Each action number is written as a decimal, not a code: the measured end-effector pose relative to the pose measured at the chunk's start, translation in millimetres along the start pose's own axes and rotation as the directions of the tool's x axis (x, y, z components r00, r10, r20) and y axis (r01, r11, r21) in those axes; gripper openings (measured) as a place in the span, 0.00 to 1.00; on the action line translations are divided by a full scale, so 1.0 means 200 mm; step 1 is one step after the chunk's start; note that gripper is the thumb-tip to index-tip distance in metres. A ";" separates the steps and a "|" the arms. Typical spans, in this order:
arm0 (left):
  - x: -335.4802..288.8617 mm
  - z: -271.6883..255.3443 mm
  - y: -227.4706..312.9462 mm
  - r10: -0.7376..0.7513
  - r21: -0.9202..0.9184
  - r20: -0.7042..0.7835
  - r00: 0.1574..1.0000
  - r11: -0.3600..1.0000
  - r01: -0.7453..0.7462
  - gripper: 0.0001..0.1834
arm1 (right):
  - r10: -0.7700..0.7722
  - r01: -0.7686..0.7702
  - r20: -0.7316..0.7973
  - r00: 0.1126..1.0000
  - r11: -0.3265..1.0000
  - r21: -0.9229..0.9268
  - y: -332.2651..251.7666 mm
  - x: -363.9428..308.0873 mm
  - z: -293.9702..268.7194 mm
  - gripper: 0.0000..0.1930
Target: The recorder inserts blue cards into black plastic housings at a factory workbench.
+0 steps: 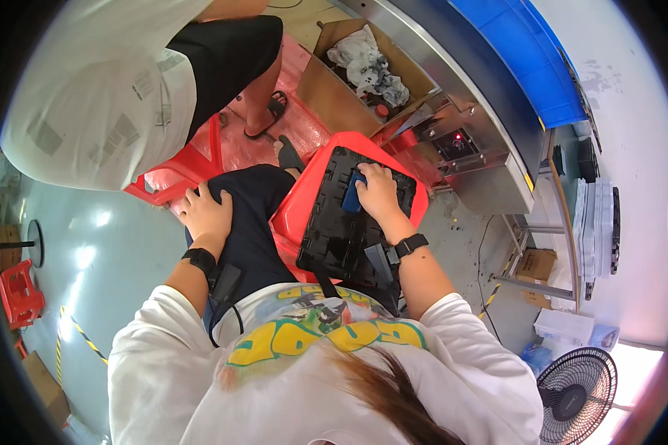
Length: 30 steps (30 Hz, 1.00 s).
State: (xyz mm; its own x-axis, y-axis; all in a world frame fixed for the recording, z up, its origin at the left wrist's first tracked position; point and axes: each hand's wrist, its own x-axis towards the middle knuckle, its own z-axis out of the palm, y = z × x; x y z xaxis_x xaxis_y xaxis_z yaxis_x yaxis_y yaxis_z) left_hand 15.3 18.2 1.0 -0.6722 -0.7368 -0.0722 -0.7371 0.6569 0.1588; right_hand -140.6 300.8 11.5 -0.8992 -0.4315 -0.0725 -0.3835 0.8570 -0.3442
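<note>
Blue block (353, 194): located on or just above the black tray (330, 241), near its upper middle. Contact beneath the block cannot be confirmed.

Right hand (378, 191): fingers bent, thumb and fingertips pinching the upper end of the block. Left hand (206, 213): fingers spread, palm down on the left thigh of the dark trousers (256, 222); it holds nothing visible.

Current step, as judged: one-handed handling of the block at the tray. The next move calls for a firm pinch, a level wrist and clearance from the raised ribs; the left hand is available to steady the tray edge.

Containers, near to far:

1. Black tray: a rectangular, ribbed surface with many recesses, set at a slant on the red stool (297, 208). Whether dark parts fill the recesses cannot be told.

2. Cardboard box (334, 93): beyond the stool, open-topped, holding crumpled clear plastic bags (360, 59) and a small red round item (381, 110). It stands beside the metal cabinet (493, 182).

3. Blue bin (512, 52): alongside the cabinet's dark top, shallow-walled.

4. Clear plastic trays (586, 230): stacked at far right; contents cannot be distinguished.
</note>
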 end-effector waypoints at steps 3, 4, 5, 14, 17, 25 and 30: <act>0.00 0.01 0.00 0.001 0.004 -0.002 1.000 1.000 -0.001 0.29 | -0.032 0.032 -0.001 0.999 0.997 -0.066 -0.02 -0.02 -0.01 0.18; 0.00 0.01 0.00 0.000 0.004 -0.001 1.000 1.000 0.000 0.29 | -0.033 0.033 0.001 0.999 0.997 -0.067 -0.01 -0.02 -0.01 0.18; 0.00 0.00 0.01 -0.001 0.001 0.002 1.000 1.000 0.001 0.29 | -0.028 0.027 -0.009 1.000 0.999 -0.047 0.00 -0.02 0.00 0.18; 0.01 -0.02 0.02 -0.021 -0.041 -0.008 1.000 0.999 0.020 0.28 | -0.112 0.121 -0.171 0.979 0.992 0.043 0.09 -0.13 0.08 0.18; 0.02 -0.02 0.01 -0.023 -0.076 -0.006 1.000 0.997 0.023 0.28 | -0.083 0.083 0.002 0.997 0.993 -0.089 0.03 -0.22 0.08 0.24; -0.01 -0.01 0.00 -0.034 -0.079 -0.010 0.999 0.996 0.033 0.28 | -0.077 0.133 0.607 0.791 0.990 -0.047 -0.02 -0.06 -0.21 0.26; -0.01 -0.01 0.01 -0.034 -0.111 -0.020 0.999 0.993 0.031 0.28 | -0.279 0.078 0.491 0.825 0.917 0.390 -0.22 0.14 -0.65 0.23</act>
State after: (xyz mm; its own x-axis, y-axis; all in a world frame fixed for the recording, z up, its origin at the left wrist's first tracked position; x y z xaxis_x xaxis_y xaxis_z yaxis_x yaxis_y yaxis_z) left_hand 15.1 19.7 2.4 -0.6454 -0.7616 -0.0580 -0.7455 0.6116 0.2647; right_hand -176.4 286.6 146.0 -0.5315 -0.7336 -0.4235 -0.3396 0.6426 -0.6869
